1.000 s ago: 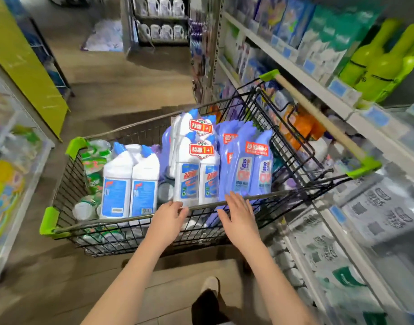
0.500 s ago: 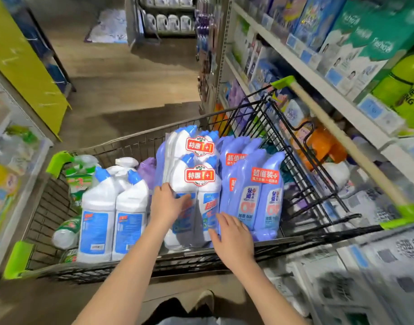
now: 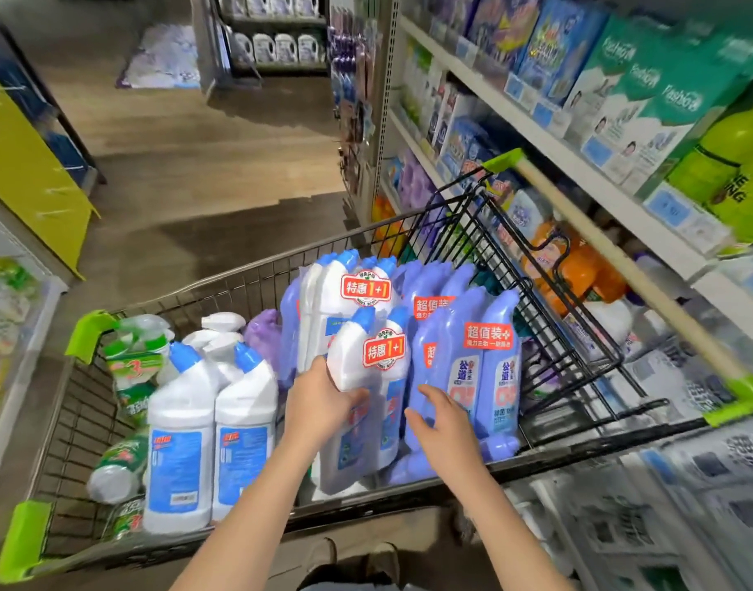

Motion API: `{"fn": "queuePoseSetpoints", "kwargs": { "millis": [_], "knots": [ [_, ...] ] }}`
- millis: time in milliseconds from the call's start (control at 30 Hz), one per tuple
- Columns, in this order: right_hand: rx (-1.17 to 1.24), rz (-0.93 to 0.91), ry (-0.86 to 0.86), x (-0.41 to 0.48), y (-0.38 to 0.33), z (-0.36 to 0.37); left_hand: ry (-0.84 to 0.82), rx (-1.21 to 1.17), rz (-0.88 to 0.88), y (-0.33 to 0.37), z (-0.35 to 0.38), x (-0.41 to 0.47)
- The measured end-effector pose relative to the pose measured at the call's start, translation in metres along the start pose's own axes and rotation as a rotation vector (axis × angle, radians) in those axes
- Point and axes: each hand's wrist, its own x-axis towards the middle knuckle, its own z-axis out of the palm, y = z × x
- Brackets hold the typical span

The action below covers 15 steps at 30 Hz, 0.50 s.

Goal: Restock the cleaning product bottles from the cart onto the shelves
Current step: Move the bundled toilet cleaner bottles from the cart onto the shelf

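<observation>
A wire shopping cart (image 3: 221,292) with green corner caps stands in front of me, full of cleaning bottles. My left hand (image 3: 321,400) grips a white twin-pack of bottles (image 3: 366,364) with blue caps and a red "1+1" sticker, near the cart's middle. My right hand (image 3: 445,422) has spread fingers against the lilac twin-pack (image 3: 473,368) just to the right. A second white twin-pack (image 3: 345,300) stands behind. Two white bottles with blue labels (image 3: 208,437) stand at the left.
Shelves (image 3: 579,164) along the right hold boxes, orange bottles (image 3: 579,266) and green bottles (image 3: 733,164). The cart's handle (image 3: 622,258) runs beside them. Green-labelled packs (image 3: 136,368) lie at the cart's left end. A yellow display (image 3: 29,172) stands left; wood floor (image 3: 204,164) stretches ahead.
Both hands left the cart's near rim and reached inside. My left hand took hold of the front white twin-pack; my right hand moved onto the lilac pack. The view came closer.
</observation>
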Motion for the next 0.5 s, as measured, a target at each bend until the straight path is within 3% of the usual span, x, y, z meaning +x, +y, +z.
{"fn": "queuePoseSetpoints", "kwargs": {
  "millis": [167, 300, 367, 500],
  "knots": [
    [0.376, 0.028, -0.015, 0.023, -0.007, -0.007, -0.029, -0.111, 0.158, 0.016, -0.032, -0.006],
    [0.873, 0.112, -0.217, 0.036, -0.011, -0.016, -0.133, -0.292, 0.196, 0.028, -0.058, 0.005],
    [0.965, 0.085, -0.222, 0.036, -0.017, -0.020, -0.176, -0.363, 0.190, 0.032, -0.061, 0.011],
    [0.935, 0.035, -0.041, 0.030, -0.030, -0.037, -0.333, -0.542, 0.147, 0.031, -0.053, 0.023]
  ]
}}
